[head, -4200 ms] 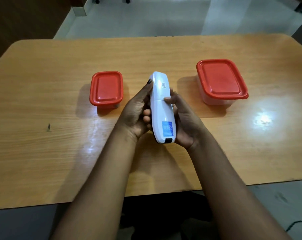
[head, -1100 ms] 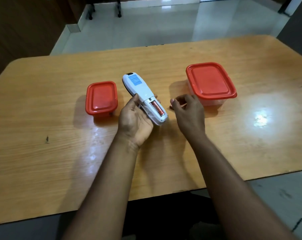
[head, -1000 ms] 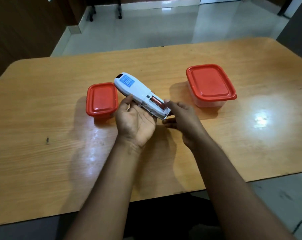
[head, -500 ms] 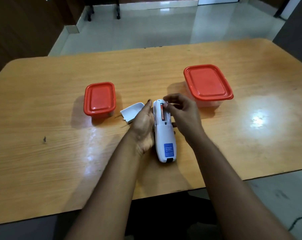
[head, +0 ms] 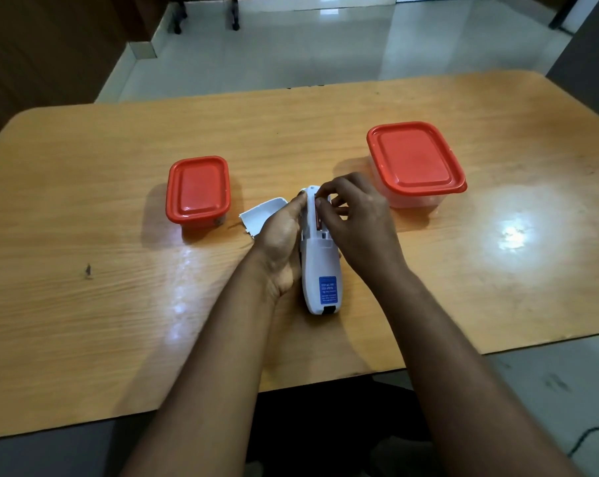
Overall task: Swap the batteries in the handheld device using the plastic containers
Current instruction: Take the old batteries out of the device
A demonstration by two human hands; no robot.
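Note:
The white handheld device (head: 322, 273) lies lengthwise at the table's middle, blue label toward me, battery bay uncovered at its far end. My left hand (head: 280, 239) grips its left side. My right hand (head: 354, 218) reaches over the bay, fingertips pinching at a reddish battery (head: 317, 220) still seated inside. The white battery cover (head: 262, 218) lies on the table just left of my left hand. A small red-lidded plastic container (head: 198, 191) stands to the left and a larger one (head: 415, 163) to the right, both closed.
The wooden table (head: 84, 304) has its near edge under my forearms. A small dark mark (head: 88, 270) shows on the left of the tabletop. Beyond the far edge is a glossy tiled floor with chair legs (head: 234, 15).
The cover came off and now lies on the table. The device was turned so its label end points at me, and my right fingers moved into the battery bay.

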